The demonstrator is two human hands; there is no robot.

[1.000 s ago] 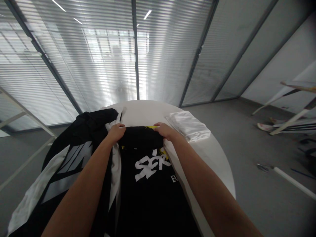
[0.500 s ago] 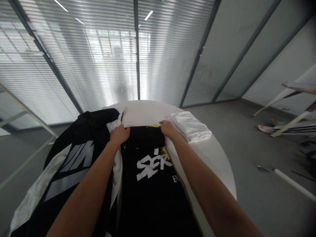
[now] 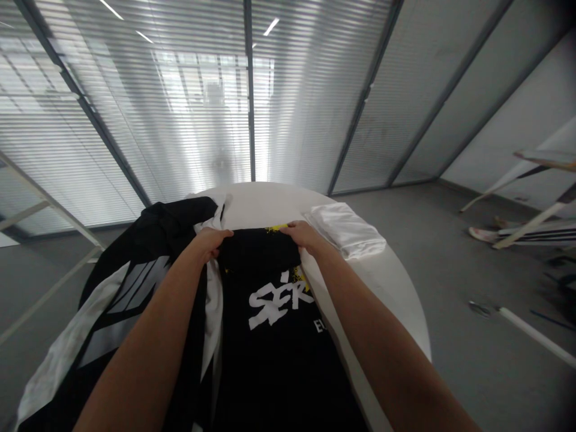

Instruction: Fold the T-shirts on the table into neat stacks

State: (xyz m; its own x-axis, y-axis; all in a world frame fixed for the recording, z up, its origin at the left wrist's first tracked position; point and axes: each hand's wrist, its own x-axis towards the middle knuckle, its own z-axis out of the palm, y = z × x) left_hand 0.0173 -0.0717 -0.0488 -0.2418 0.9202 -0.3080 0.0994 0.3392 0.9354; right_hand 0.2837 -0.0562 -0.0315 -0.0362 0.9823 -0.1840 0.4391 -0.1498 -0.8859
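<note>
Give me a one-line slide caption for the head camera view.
Left hand and right hand grip the top edge of a black printed shirt on a round white table.

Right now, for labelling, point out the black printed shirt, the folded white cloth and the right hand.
black printed shirt (image 3: 275, 303), head view, white lettering
folded white cloth (image 3: 344, 231), head view, top surface
right hand (image 3: 306, 236), head view, its back

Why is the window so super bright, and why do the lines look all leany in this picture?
In the head view, glare through the blinds washes out the middle, the wide lens makes the window frames lean toward the table, and the shirt is so dark low down that its folds disappear.
</note>
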